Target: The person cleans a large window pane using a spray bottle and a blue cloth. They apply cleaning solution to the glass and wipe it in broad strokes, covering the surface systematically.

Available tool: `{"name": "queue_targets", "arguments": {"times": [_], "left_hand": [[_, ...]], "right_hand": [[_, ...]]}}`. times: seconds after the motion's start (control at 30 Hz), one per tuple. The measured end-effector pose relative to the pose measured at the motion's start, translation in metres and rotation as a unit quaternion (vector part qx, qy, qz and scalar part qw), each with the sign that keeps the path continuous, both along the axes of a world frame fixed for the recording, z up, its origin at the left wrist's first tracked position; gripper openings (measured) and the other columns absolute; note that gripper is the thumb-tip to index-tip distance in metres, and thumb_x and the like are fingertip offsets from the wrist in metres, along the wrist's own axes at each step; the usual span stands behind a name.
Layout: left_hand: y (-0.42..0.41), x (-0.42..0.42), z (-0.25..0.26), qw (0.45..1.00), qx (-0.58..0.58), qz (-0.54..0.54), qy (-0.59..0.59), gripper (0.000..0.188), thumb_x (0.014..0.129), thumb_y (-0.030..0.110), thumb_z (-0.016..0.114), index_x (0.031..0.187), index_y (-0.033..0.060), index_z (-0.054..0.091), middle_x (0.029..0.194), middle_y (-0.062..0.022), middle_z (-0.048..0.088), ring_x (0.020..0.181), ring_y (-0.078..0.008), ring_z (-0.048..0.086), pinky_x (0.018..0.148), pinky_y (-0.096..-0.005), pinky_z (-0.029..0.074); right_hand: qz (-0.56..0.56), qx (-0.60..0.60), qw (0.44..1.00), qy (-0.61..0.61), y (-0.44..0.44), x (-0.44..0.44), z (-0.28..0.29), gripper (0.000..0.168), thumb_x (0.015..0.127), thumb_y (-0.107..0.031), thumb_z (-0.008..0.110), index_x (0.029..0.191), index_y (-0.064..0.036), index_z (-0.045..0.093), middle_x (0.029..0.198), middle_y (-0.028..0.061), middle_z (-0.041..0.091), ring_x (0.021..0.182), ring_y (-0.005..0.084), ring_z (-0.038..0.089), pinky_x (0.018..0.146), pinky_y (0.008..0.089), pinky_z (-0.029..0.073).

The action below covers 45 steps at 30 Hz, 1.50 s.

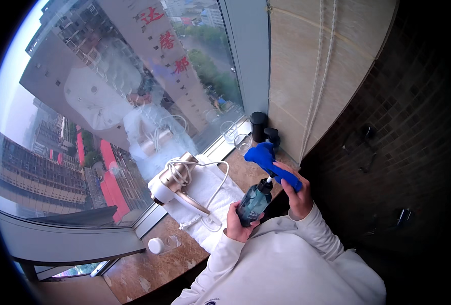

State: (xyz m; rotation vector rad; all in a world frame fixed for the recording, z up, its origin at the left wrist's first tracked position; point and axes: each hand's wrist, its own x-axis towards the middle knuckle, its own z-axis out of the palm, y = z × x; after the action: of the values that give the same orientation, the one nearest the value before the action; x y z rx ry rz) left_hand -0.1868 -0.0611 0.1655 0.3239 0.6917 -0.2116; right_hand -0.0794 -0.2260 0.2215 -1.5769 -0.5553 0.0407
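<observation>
My left hand (241, 225) is wrapped around a dark teal, see-through pump bottle (253, 204) with a black collar and some writing. In my right hand (298, 188) a blue cloth (273, 167) is gripped, its folds lying over the bottle's pump head, which the cloth mostly hides. Left of the bottle, a gold and white hair dryer (178, 179) with its cord looped about it rests on a folded white towel (225, 198).
A brown marble sill (160, 270) runs along a large window. On it are a white-capped clear jar (156, 246), glass cups (243, 143), a black canister (258, 126) and a black pump bottle (272, 136). A beaded blind chain (317, 91) hangs at the right.
</observation>
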Motion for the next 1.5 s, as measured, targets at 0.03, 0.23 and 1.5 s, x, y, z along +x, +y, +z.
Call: {"name": "queue_targets", "arguments": {"times": [0.03, 0.23, 1.5], "left_hand": [[0.003, 0.004, -0.002, 1.0, -0.001, -0.002, -0.005, 0.044, 0.093, 0.034, 0.034, 0.115, 0.0013, 0.053, 0.106, -0.0153, 0.062, 0.081, -0.0327, 0.06, 0.045, -0.0277, 0.041], [0.033, 0.032, 0.003, 0.99, -0.056, 0.116, -0.061, 0.043, 0.093, 0.033, 0.034, 0.115, 0.001, 0.053, 0.099, -0.0146, 0.059, 0.082, -0.0325, 0.055, 0.044, -0.0269, 0.043], [0.086, 0.334, -0.076, 0.583, 0.794, -0.022, -0.173, 0.067, 0.056, 0.014, 0.085, 0.113, 0.0068, 0.05, 0.098, -0.0175, 0.066, 0.094, -0.0383, 0.063, 0.079, -0.0406, 0.051]], "right_hand": [[0.0, -0.002, 0.999, 0.034, -0.005, 0.007, -0.007, 0.034, 0.096, -0.017, 0.048, 0.12, 0.006, 0.056, 0.12, 0.019, 0.06, 0.11, 0.0267, 0.059, 0.095, 0.0323, 0.043], [0.001, 0.078, 0.951, 0.3, -0.033, 0.042, -0.07, 0.037, 0.096, -0.029, 0.051, 0.115, 0.002, 0.058, 0.111, 0.0111, 0.063, 0.096, 0.0158, 0.059, 0.085, 0.0291, 0.046], [0.012, 0.203, 0.808, 0.553, -0.069, 0.086, -0.119, 0.039, 0.095, -0.023, 0.054, 0.125, 0.0, 0.051, 0.123, 0.0111, 0.058, 0.111, 0.02, 0.057, 0.099, 0.0332, 0.044]]}}
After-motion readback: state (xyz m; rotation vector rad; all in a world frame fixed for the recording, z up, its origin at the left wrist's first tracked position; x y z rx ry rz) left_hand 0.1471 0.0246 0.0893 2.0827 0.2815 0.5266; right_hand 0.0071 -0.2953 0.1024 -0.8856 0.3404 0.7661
